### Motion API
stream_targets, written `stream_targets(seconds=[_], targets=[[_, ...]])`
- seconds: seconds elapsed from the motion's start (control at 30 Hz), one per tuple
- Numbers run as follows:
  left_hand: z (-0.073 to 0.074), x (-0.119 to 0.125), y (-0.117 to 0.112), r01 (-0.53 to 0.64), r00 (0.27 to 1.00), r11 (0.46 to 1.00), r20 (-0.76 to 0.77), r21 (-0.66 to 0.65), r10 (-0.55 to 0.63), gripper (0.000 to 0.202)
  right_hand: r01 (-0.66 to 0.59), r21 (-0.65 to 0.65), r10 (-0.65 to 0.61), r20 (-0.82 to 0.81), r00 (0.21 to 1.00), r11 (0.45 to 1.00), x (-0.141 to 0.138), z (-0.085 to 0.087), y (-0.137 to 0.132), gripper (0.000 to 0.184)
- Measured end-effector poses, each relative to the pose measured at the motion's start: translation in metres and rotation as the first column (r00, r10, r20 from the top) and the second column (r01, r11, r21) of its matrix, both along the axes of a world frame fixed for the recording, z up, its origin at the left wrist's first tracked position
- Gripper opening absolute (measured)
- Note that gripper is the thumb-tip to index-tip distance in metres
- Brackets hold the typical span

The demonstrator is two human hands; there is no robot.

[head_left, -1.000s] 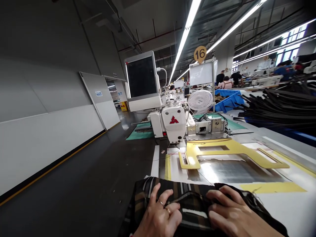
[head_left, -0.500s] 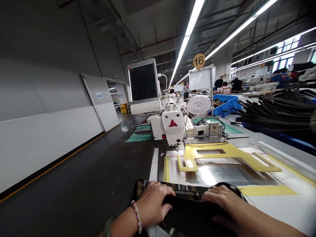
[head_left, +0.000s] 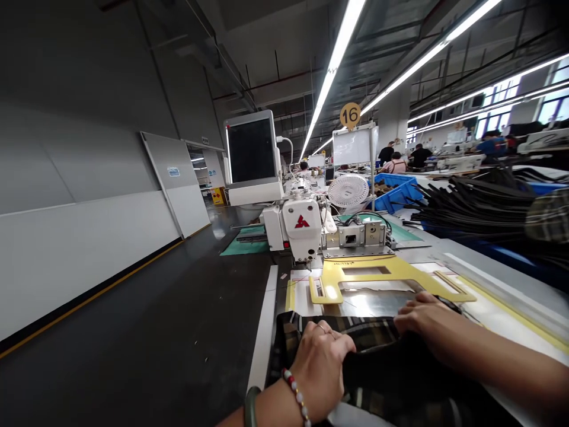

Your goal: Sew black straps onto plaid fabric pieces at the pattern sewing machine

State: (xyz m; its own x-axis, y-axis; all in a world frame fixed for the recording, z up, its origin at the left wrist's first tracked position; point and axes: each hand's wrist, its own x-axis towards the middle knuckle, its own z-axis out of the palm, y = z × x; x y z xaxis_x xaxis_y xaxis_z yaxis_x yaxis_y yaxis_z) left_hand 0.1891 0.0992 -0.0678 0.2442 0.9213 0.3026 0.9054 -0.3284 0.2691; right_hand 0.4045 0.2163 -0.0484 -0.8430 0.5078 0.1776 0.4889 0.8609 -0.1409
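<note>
Plaid cloth (head_left: 377,379) bunched on worktop (head_left: 524,338) near its L edge, under L hand (head_left: 317,373) and R hand (head_left: 427,320): L fingers (head_left: 331,338) pressed together, curled over a fold; R fingers (head_left: 411,311) together, flat on top, any pinch hidden. Yellow template (head_left: 351,270) just ahead, mostly uncovered, cloth's far edge close to its lower rim, sewing machine head (head_left: 302,228) beyond, no cloth under needle so far. For room: white strip (head_left: 262,350) and worktop edge just L of cloth, dark floor (head_left: 146,308) past that, black strips (head_left: 475,207) well off to R.
</note>
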Motion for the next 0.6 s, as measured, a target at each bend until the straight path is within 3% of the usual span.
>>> stream_targets(seconds=[0.1,0.27,0.4,0.5,0.6], targets=[[-0.006,0.002,0.008,0.032,0.999,0.999,0.032,-0.001,-0.032,0.033,0.000,-0.125,0.007,0.054,0.998,0.992,0.009,-0.002,-0.006,0.018],[-0.006,-0.002,-0.003,0.083,0.996,0.994,0.009,0.072,-0.084,0.036,0.014,-0.208,-0.023,-0.040,0.999,0.978,0.016,-0.012,-0.019,0.023],[0.002,-0.017,-0.017,-0.128,0.992,0.991,-0.013,0.049,0.129,0.053,0.053,-0.248,-0.087,-0.129,0.988,0.967,0.019,-0.020,-0.014,0.018],[0.019,-0.042,-0.019,-0.257,0.960,0.962,-0.142,-0.096,0.242,0.043,0.097,-0.267,-0.134,-0.126,0.983,0.959,0.010,-0.014,-0.010,0.016],[0.057,-0.077,-0.010,-0.302,0.920,0.934,-0.313,-0.190,0.234,0.022,0.079,-0.278,-0.119,-0.131,0.984,0.957,-0.013,0.005,-0.013,0.016]])
